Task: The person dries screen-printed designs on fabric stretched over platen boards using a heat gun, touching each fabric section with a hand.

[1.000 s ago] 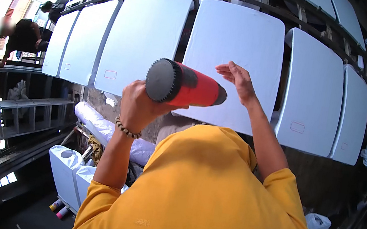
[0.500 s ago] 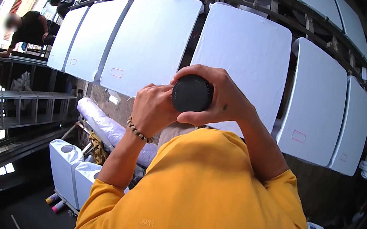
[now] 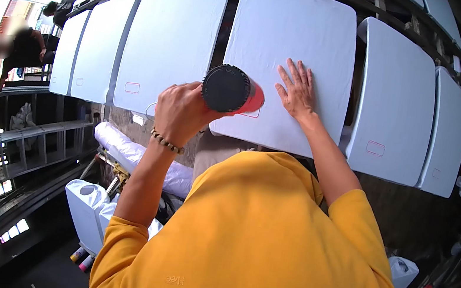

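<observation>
Your left hand [image 3: 179, 111] gripped a red, black-capped cylinder [image 3: 234, 89], part-blocking one white rectangular board [image 3: 279, 38], similar boards [image 3: 171, 40] alongside; your right hand [image 3: 298, 96] splayed over it.

Workshop, white panels [image 3: 278, 41] on racks [image 3: 380, 16]

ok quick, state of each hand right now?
Left hand: closed, holding the red tool.
Right hand: open, fingers spread, palm down on the white panel.

The right hand [image 3: 297, 93] no longer cups the red tool [image 3: 234, 89]; it now lies spread-fingered on the white panel [image 3: 295, 28]. The tool, seen end-on half a second ago, shows its red side again.
</observation>
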`<state>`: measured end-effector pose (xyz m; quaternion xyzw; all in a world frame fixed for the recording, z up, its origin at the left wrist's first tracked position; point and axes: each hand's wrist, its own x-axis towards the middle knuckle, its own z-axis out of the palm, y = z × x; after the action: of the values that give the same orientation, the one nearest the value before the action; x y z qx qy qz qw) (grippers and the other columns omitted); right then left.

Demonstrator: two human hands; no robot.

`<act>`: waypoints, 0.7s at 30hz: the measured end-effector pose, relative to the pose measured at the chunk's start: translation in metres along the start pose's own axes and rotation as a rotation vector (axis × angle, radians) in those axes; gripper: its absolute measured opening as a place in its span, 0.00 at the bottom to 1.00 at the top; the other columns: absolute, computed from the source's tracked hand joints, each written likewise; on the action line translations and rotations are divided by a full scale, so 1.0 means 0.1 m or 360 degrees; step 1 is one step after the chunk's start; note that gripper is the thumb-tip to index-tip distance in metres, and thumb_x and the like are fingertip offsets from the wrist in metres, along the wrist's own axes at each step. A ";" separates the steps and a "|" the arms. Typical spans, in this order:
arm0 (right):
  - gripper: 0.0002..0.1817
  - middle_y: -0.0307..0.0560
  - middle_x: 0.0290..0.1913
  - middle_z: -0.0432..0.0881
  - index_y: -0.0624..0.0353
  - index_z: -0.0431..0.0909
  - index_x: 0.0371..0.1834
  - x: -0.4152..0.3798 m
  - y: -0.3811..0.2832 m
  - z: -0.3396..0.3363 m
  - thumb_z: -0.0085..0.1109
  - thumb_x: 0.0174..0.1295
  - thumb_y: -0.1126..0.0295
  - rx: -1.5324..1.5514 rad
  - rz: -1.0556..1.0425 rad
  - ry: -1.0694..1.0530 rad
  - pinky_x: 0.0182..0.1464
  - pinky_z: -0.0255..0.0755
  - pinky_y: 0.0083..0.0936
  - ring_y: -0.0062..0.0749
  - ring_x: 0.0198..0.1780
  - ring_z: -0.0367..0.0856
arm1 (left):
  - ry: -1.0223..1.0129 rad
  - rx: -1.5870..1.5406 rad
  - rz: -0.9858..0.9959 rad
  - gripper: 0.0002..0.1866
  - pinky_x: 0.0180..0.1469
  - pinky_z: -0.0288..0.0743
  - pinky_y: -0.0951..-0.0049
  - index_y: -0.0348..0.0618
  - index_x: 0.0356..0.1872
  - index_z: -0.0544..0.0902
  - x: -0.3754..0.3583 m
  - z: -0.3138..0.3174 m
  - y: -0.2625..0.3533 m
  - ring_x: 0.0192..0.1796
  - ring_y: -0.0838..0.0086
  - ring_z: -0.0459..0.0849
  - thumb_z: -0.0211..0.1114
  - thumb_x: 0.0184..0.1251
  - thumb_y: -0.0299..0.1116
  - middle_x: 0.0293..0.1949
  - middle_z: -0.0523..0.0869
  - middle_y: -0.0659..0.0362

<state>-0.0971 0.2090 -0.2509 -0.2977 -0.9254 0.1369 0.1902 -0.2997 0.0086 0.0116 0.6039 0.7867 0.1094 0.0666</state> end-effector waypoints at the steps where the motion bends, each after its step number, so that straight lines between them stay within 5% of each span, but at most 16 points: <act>1: 0.29 0.45 0.89 0.58 0.38 0.70 0.83 0.00 0.00 0.03 0.50 0.82 0.48 -0.0054 0.0012 -0.0025 0.87 0.42 0.60 0.54 0.89 0.51 | 0.0030 -0.0004 -0.0002 0.25 0.39 0.82 0.58 0.52 0.33 0.92 0.01 0.06 0.02 0.33 0.60 0.91 0.80 0.54 0.64 0.29 0.90 0.62; 21: 0.35 0.42 0.91 0.52 0.33 0.61 0.88 0.01 -0.02 0.05 0.43 0.81 0.39 -0.0256 0.0073 -0.0161 0.89 0.35 0.59 0.53 0.90 0.46 | -0.0084 -0.0030 -0.0102 0.21 0.42 0.83 0.57 0.53 0.35 0.93 0.01 -0.05 -0.37 0.35 0.60 0.92 0.83 0.53 0.58 0.30 0.92 0.60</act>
<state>-0.1010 0.2071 -0.2543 -0.3257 -0.9349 0.0812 0.1154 -0.3355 0.0000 0.0072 0.5804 0.8026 0.0986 0.0964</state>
